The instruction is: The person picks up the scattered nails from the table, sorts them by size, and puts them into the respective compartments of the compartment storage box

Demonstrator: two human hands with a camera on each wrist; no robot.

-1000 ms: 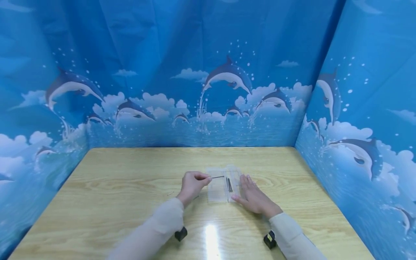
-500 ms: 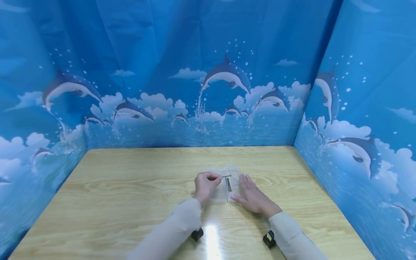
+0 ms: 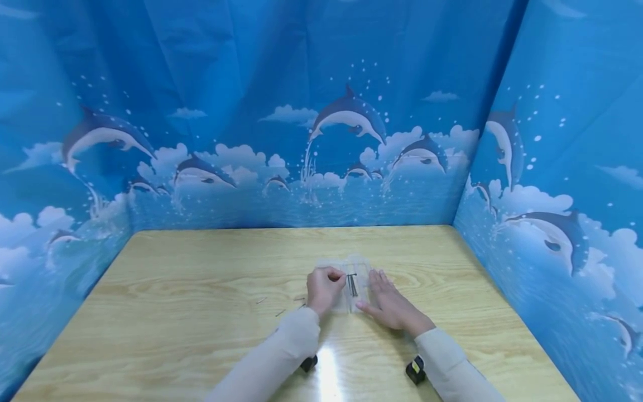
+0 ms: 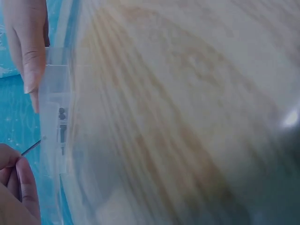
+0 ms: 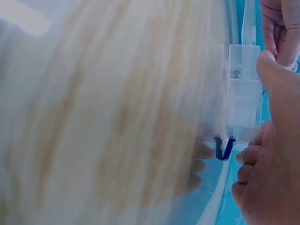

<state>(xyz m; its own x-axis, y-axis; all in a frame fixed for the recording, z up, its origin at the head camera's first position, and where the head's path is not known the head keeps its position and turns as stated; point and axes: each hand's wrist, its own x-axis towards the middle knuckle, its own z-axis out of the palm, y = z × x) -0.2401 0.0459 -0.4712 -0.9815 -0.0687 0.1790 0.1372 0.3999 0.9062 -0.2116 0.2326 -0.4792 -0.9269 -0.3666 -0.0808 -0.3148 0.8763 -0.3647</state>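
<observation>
A clear plastic box [image 3: 359,262] with its lid folded open to the left sits near the middle of the table. Several dark nails [image 3: 353,287] lie lengthwise in one compartment; their round heads [image 4: 62,112] show in the left wrist view. Between thumb and forefinger, my left hand [image 3: 323,287] pinches another nail [image 3: 354,274], held crosswise over the far end of those nails. My right hand [image 3: 394,306] rests against the box, its extended fingers along the right side and its thumb at the near edge. Part of the lid is hidden behind my left hand.
A few loose nails lie on the wooden table [image 3: 176,312] left of the box, one nail [image 3: 280,312] close to my left sleeve. Black wrist cameras sit under both forearms. A blue dolphin-print curtain [image 3: 241,111] encloses the table's back and sides.
My left hand has moved right with the pinched nail, from over the lid to over the filled compartment. More loose nails show on the table behind it. The right hand stays put.
</observation>
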